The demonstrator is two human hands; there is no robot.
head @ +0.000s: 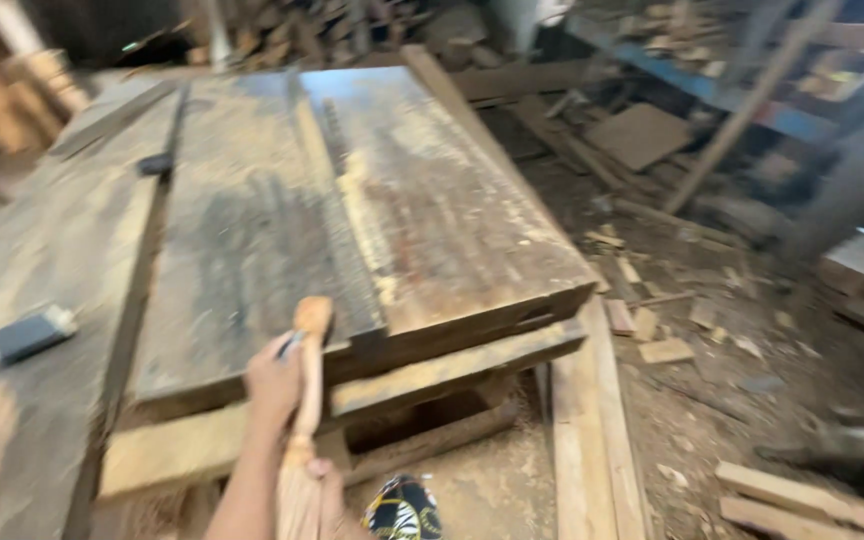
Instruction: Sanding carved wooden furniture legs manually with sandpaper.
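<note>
My left hand (272, 385) is closed around the pale wooden handle of a broom (309, 350). The handle's rounded tip points up over the near edge of a wide, weathered wooden slab (252, 220). My right hand (328, 485) grips lower down, where the handle meets the straw-coloured bristle bundle (297, 505) at the bottom edge of the view. The slab lies on thick planks (432, 372), with sawdust along a groove down its middle.
A small dark block (32, 332) lies on the long plank at left, and another dark piece (155, 163) farther back. Wood offcuts (664, 350) and boards litter the dirt floor at right. A black, yellow and white patterned thing (402, 510) is below.
</note>
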